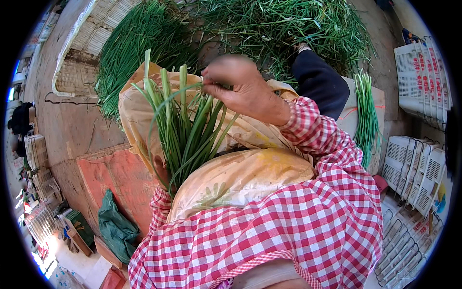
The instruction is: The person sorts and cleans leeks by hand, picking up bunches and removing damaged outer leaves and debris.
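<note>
A loose bunch of garlic chives [187, 126] stands over my lap, its pale cut ends pointing up. My left hand [162, 171] grips the bunch low down, mostly hidden behind the leaves and my sleeve. Above the bunch, my right hand [240, 85] pinches one bent leaf between thumb and fingers; part of this hand is blurred. A stained tan apron [249, 162] covers my lap under both hands.
A large heap of chives [140, 54] lies ahead on the left, and tangled leaves [288, 32] spread ahead. At right, another bunch [366, 119] lies on a board with red string [348, 112]. White plastic crates [415, 169] stand beyond. A green sack [115, 227] lies at lower left.
</note>
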`<state>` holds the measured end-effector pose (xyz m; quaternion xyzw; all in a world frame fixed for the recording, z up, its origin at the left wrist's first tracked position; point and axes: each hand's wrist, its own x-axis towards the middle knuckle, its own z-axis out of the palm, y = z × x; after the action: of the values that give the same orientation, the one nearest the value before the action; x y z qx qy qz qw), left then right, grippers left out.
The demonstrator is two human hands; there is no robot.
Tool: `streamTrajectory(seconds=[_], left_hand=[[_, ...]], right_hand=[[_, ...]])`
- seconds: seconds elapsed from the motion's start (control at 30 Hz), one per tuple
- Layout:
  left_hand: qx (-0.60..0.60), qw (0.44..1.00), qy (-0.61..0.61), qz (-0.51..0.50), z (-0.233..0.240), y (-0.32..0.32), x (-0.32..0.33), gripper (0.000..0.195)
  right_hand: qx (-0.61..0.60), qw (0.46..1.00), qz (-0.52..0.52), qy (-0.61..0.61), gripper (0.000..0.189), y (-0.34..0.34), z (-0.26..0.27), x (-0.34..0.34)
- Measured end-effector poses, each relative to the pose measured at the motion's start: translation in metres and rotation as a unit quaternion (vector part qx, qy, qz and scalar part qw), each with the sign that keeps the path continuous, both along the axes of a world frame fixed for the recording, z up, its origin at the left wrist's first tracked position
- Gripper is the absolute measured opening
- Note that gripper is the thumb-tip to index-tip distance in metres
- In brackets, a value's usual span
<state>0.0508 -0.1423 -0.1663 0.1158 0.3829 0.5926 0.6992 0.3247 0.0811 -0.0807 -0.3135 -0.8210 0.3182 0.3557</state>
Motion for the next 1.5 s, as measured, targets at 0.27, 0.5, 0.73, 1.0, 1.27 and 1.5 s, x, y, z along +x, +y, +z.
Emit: streamTrajectory(seconds=[0.27,0.5,0.73,1.0,1.27,1.5], left_hand=[[-0.040,0.975,0.219,-0.016,-0.017,-0.029,-0.012,0.069],[0.000,0.929,0.335,-0.160,0.006,-0.031,-0.010,0.082],[0.061,0.939,0.303,-0.148,0.038,-0.003,0.026,0.090],[-0.056,0.934,0.318,-0.153,0.071,0.022,0.058,0.077],[0.036,0.972,0.210,-0.101,0.030,0.008,0.041,0.084],[-0.028,0.987,0.138,0.079,-0.067,-0.047,0.001,0.062]], right_hand=[[0.151,0.904,-0.282,-0.282,0.020,0.094,-0.019,0.046],[0.109,0.963,0.134,-0.207,0.035,0.046,0.038,0.005],[-0.005,0.931,0.303,-0.205,0.030,0.026,0.027,-0.018],[0.064,0.940,0.233,-0.241,0.015,0.015,-0.009,-0.017],[0.116,0.945,0.149,-0.266,0.009,0.036,-0.030,-0.002],[0.079,0.930,0.062,-0.353,0.013,0.098,-0.061,0.038]])
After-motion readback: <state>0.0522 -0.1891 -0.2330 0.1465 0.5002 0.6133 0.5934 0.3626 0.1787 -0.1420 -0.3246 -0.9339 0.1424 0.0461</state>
